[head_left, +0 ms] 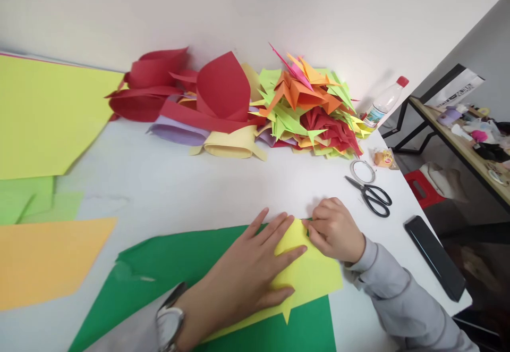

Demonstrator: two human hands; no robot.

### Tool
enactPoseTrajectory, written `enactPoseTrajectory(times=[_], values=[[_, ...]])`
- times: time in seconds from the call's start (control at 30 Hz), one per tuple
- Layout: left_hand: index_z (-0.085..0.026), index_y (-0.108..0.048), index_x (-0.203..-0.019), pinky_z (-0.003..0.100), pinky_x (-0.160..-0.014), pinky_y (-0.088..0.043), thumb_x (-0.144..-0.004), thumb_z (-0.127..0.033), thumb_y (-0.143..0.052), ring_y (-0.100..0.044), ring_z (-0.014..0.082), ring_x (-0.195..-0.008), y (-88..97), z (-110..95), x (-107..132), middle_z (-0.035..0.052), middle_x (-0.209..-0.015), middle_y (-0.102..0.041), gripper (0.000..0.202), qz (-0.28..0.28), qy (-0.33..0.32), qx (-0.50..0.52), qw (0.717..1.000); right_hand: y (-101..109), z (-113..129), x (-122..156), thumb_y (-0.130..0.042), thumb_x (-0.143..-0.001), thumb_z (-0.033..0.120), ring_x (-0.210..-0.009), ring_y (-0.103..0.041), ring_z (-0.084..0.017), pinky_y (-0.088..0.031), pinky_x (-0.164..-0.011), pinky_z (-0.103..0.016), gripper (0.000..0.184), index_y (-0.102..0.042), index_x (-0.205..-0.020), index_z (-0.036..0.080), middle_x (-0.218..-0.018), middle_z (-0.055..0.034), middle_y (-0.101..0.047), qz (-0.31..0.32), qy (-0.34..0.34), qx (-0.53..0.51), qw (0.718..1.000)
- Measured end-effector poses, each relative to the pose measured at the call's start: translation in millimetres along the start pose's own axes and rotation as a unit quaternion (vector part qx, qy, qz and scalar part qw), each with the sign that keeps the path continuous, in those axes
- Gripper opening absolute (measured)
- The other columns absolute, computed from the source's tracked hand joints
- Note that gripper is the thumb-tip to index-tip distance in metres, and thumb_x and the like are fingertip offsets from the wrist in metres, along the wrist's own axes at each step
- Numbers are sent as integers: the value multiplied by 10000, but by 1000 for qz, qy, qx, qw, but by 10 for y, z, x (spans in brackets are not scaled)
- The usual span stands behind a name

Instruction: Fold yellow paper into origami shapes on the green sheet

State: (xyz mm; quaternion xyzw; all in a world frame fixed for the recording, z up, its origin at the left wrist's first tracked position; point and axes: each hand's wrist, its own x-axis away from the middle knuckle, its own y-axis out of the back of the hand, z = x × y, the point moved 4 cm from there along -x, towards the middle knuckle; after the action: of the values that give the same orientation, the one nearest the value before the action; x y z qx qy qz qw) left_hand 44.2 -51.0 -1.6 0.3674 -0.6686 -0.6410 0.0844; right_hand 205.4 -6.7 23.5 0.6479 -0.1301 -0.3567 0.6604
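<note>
A sheet of yellow paper [314,280], with a small pointed piece sticking out at its lower edge, lies on a larger dark green sheet [167,259]. Spread flat across the yellow paper, my left hand [255,264] is open and presses on it, a watch on its wrist. My right hand [334,229] is closed, thumb and fingers pinched at the paper's far edge. What exactly sits between those fingertips is partly hidden. Black-handled scissors [374,198] lie beyond my right hand, beside a roll of tape [363,172].
Red paper shapes [225,86] and a heap of folded, spiky coloured paper [306,107] stand along the wall. Yellow-green sheets [43,118] and an orange sheet [48,261] lie left. A bottle [384,102], wrapped snack [383,158] and black phone [434,259] sit right, near the table edge.
</note>
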Motion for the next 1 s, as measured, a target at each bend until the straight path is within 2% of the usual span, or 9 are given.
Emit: enactPoseTrajectory(times=[0.4, 0.5, 0.7, 0.87, 1.0], values=[[-332, -578, -1240, 565, -1079, -276, -814, -636, -532, -465, 335, -1279, 14, 5, -14, 128, -1390, -509, 525, 6, -3, -2, 1000, 41, -119, 54, -473, -881, 192, -635, -420, -145, -299, -681, -325, 406, -506, -477, 173, -511, 0, -492, 14, -9, -43, 999], [-326, -554, -1269, 586, -1070, -291, -824, -602, -543, -447, 352, -1295, 3, 7, -2, 138, -1409, -490, 524, 12, -8, 1, 1000, 25, -145, 63, -442, -893, 210, -622, -430, -151, -326, -678, -323, 415, -514, -486, 181, -516, -7, -484, -5, -13, -50, 999], [-309, -486, -1335, 634, -1038, -314, -822, -453, -619, -377, 403, -1344, -1, -8, 30, 179, -1476, -400, 549, 29, -45, -12, 998, -35, -97, 65, -437, -906, 228, -678, -482, -165, -368, -704, -333, 300, -694, -764, 170, -660, -35, -565, -56, 12, -85, 995], [-313, -463, -1354, 633, -1010, -354, -859, -453, -580, -351, 406, -1359, 3, -49, 25, 193, -1472, -397, 528, 47, -48, -31, 997, -73, -75, 71, -517, -886, 283, -696, -464, -174, -355, -679, -332, 240, -716, -812, 172, -688, -37, -556, -57, 37, -69, 995], [-284, -418, -1392, 620, -1008, -366, -886, -473, -519, -366, 386, -1350, 42, -7, 5, 186, -1449, -433, 549, 52, -30, -16, 998, -52, -93, 91, -565, -871, 365, -739, -470, -191, -355, -709, -351, 245, -715, -926, 179, -737, -43, -556, -44, 38, -45, 997]])
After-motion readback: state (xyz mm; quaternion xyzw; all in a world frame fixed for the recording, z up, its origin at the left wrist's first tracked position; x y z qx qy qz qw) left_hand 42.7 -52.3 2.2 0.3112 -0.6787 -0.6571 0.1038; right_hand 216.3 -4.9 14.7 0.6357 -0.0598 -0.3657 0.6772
